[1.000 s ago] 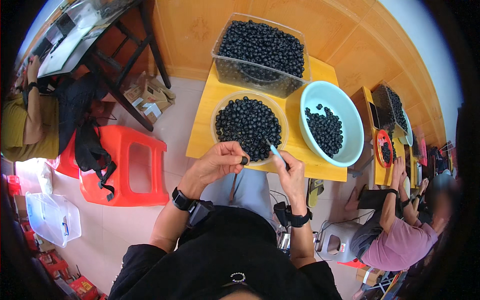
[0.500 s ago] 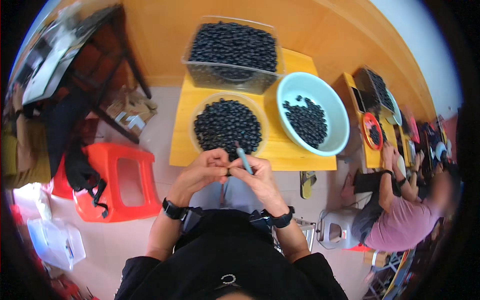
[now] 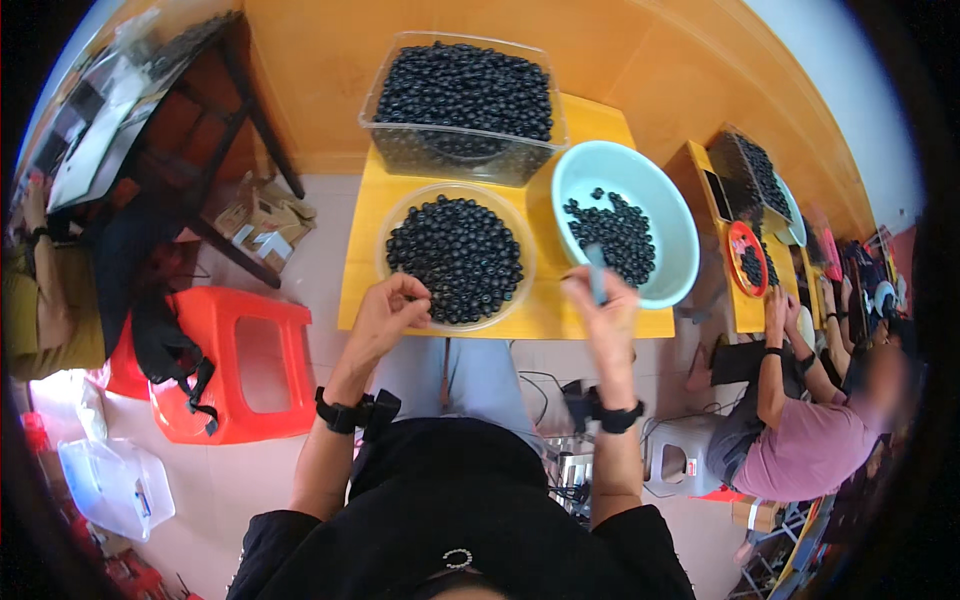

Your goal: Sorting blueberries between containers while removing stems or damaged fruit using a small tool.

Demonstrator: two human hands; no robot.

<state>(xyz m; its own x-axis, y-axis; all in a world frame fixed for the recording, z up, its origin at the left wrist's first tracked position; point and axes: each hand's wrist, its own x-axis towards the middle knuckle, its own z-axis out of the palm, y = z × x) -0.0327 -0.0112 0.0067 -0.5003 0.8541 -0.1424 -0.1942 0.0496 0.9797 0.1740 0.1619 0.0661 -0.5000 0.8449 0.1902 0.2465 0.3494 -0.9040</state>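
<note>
Left hand: fingers curled together at the near-left rim of the clear round bowl, tips touching the dark round fruits there; can't tell if one is pinched. Bowl is heaped with fruits, sits centre-near on the yellow worktop.

Right hand: closed around a slim light-blue tool, tool sticking up out of the fist. Hand is at the near edge of the worktop, just beside the near rim of the pale blue basin. Basin sits right of the clear bowl, holds a thinner layer of the same fruits.

Far side of worktop: clear rectangular tub, full of fruits, just beyond both bowls.

Both wrists carry black bands.

Left of worktop, on the floor: red plastic stool with a black bag draped on its left edge. Further left-far: dark table with metal legs.

Right: a second yellow worktop with a red dish and more fruits; a person in a pink top sits at it, hands near its edge.
</note>
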